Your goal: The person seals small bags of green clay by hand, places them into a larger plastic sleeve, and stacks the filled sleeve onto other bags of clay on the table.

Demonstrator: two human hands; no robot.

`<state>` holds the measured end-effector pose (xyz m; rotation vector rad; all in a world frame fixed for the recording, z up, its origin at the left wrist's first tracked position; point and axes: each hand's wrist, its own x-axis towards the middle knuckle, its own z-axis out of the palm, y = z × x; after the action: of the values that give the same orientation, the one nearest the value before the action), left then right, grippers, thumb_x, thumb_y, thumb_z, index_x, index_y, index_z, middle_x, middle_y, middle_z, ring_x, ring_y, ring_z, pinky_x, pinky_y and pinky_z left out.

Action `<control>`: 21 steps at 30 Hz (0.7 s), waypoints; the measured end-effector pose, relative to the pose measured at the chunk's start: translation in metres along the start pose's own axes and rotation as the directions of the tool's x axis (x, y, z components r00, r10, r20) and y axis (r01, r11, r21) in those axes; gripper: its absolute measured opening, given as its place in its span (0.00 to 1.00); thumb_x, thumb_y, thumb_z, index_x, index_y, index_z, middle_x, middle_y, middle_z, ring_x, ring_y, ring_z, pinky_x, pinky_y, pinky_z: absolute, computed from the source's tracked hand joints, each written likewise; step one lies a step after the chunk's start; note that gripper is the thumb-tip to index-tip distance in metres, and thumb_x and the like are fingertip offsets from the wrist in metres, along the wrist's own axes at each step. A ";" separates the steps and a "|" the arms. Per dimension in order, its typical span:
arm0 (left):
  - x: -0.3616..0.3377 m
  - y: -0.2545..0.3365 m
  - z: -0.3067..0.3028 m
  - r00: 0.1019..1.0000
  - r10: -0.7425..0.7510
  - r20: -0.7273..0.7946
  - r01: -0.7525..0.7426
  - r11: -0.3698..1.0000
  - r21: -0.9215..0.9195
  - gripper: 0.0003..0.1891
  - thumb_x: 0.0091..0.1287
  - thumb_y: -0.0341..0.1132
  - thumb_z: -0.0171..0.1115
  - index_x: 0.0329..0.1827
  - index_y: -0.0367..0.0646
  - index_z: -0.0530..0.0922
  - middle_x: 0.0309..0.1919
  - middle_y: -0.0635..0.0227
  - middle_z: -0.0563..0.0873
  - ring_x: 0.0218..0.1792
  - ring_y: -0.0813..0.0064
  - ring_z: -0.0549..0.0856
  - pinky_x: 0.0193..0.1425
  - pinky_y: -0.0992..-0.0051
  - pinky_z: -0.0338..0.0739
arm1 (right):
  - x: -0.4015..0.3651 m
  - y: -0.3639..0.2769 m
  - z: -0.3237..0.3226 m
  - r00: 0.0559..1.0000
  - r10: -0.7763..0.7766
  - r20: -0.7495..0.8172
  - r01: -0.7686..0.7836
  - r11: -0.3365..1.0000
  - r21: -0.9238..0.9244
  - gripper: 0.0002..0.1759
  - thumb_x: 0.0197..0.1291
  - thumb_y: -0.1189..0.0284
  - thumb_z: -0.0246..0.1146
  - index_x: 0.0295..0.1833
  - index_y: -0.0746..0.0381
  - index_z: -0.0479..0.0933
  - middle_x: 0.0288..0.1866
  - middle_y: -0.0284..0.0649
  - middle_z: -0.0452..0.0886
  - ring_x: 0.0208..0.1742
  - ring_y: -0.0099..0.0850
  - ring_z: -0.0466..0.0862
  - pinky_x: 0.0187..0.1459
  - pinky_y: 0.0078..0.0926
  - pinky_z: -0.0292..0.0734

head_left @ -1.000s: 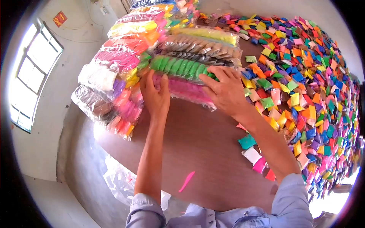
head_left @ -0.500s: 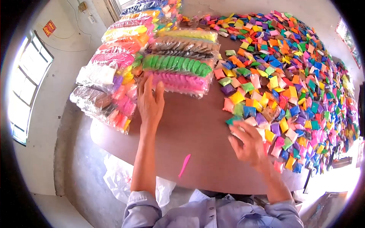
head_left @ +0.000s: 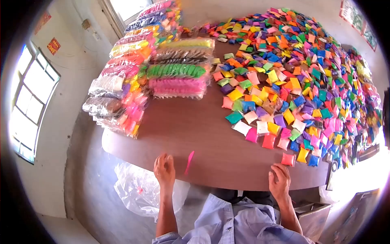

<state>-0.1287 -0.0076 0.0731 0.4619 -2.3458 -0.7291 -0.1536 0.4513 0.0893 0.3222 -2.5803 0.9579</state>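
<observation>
My left hand (head_left: 165, 170) is over the front edge of the brown table (head_left: 191, 130), fingers loosely bent and nothing seen in them. Just to its right lies a thin pink strip (head_left: 189, 162). Near the right front edge, my right hand (head_left: 279, 179) is half open and empty, its fingertips just below a red packet (head_left: 288, 159). Small colourful packets (head_left: 284, 85) spread in a large heap over the right side. At the left, clear bags hold rows of packets, among them a green row (head_left: 176, 71) and a pink row (head_left: 178, 88).
More bagged rows (head_left: 134, 49) are stacked along the table's left edge. A crumpled clear plastic bag (head_left: 136, 191) lies on the floor below the left front edge. A box-like container (head_left: 315, 219) stands below the table at the right. A barred window (head_left: 36, 101) is at the left.
My left hand has come away from the bagged pink row, back to the front edge. My right hand has drawn back from the loose packets towards the edge. The view has shifted.
</observation>
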 end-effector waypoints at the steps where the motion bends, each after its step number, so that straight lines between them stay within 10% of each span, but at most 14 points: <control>1: -0.006 -0.002 0.004 0.999 -0.047 -0.019 0.047 0.999 0.017 0.13 0.78 0.36 0.70 0.57 0.37 0.86 0.54 0.52 0.91 0.55 0.46 0.89 0.60 0.53 0.83 | -0.003 0.007 0.003 1.000 -0.009 -0.021 0.009 1.000 0.002 0.13 0.62 0.78 0.72 0.53 0.67 0.87 0.58 0.48 0.88 0.59 0.51 0.87 0.63 0.47 0.83; 21: -0.016 -0.013 0.036 0.981 -0.018 -0.192 0.065 0.969 0.238 0.11 0.79 0.39 0.67 0.54 0.40 0.87 0.59 0.55 0.89 0.62 0.48 0.85 0.69 0.52 0.79 | -0.010 0.018 0.011 0.989 -0.009 -0.145 0.020 0.997 0.076 0.07 0.64 0.80 0.71 0.48 0.65 0.88 0.54 0.44 0.90 0.57 0.47 0.88 0.62 0.44 0.82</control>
<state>-0.1384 0.0039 0.0345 0.6590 -2.2590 -0.3962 -0.1537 0.4579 0.0671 0.2808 -2.4120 1.0377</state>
